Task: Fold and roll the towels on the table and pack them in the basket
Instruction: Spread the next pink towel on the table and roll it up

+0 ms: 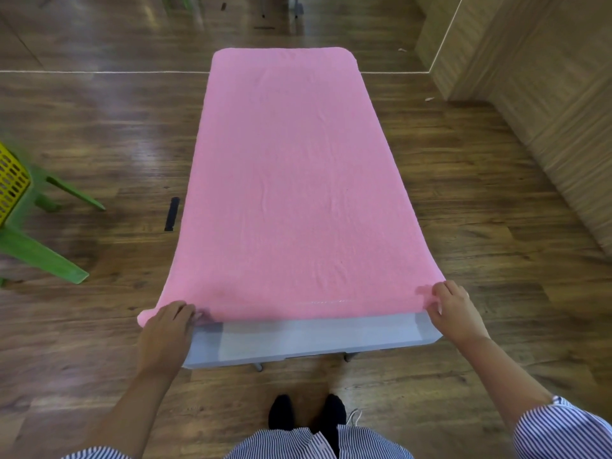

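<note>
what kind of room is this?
Probably an indoor room set up for the task, not clearly a home: wood-plank floor, wood-panelled wall, a small white table under the pink towel, and a yellow basket.

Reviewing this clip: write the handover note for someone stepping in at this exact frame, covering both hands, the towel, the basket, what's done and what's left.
Left hand: grips the near left corner of the pink towel.
Right hand: pinches the near right corner.
Towel: spread flat along the white table, covering it except a bare strip at the near edge; the near corners overhang the sides.
Yellow basket: on a green chair at the far left; contents not visible.
Done: towel laid out and smoothed.
Left: fold, roll, then pack it in the basket. No other towels in view.
</note>
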Tool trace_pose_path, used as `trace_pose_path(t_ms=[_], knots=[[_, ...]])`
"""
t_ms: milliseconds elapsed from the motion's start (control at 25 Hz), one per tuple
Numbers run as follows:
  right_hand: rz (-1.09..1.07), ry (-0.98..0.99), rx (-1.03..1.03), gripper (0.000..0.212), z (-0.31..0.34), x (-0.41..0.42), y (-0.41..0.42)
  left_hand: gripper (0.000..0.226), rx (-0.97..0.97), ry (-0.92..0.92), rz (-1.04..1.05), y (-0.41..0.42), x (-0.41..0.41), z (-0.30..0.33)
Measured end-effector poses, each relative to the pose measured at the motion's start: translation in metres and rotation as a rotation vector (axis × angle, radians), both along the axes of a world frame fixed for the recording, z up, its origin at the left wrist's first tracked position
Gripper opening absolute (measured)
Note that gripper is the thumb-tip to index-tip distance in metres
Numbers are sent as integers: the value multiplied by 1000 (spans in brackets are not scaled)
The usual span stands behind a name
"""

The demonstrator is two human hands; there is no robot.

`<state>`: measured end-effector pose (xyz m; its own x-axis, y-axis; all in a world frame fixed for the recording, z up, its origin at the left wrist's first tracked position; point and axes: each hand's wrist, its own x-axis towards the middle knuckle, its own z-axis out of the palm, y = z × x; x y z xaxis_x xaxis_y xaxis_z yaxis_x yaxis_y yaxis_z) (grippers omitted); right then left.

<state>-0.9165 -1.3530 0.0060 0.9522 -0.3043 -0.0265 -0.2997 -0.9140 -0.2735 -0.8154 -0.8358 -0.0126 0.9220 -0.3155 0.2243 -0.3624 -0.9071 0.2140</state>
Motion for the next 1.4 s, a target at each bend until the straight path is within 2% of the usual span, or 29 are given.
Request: trace_pose_path(t_ms=[80, 200, 280, 400, 480, 560, 680, 720, 800, 880, 1000, 1160, 1280, 1400], knots=[[-15, -3, 2, 15, 0, -4, -2, 34, -40, 26, -24, -1, -3, -3], [-25, 57, 66, 30, -2, -8, -5, 32, -57, 125, -59, 8, -2, -7], [-31, 121, 90, 42, 0, -7, -4, 33, -54, 175, -28, 11, -1, -8], [-47, 160, 109, 44, 2, -4, -2, 40, -56, 180, 44, 8, -3, -6], [-43, 170, 108, 42, 2, -6, -1, 34, -51, 189, 36, 8, -3, -2], [-28, 182, 99, 38, -1, -9, -2, 16, -37, 185, 32, 14, -4, -4], [33, 210, 68, 33, -1, -8, -2, 17, 2, 236, 2, 21, -6, 1], [57, 213, 61, 33, 1, -5, -2, 8, -7, 244, 18, 23, -4, 3], [78, 199, 39, 37, 5, 1, -2, 18, -41, 223, 44, 23, -1, 6], [32, 148, 20, 33, 5, 5, -3, 10, -59, 149, 39, 20, 0, 7], [5, 100, 30, 29, 4, 1, -2, 19, -45, 154, 47, 16, -1, 8], [33, 129, 5, 44, 5, 0, -1, 31, 16, 165, -5, 14, 0, 6], [46, 147, -74, 34, 4, 4, 2, 29, 31, 160, 23, 12, 2, 8], [79, 167, -101, 24, 5, 2, -1, 40, 74, 137, 18, 19, 0, 7]])
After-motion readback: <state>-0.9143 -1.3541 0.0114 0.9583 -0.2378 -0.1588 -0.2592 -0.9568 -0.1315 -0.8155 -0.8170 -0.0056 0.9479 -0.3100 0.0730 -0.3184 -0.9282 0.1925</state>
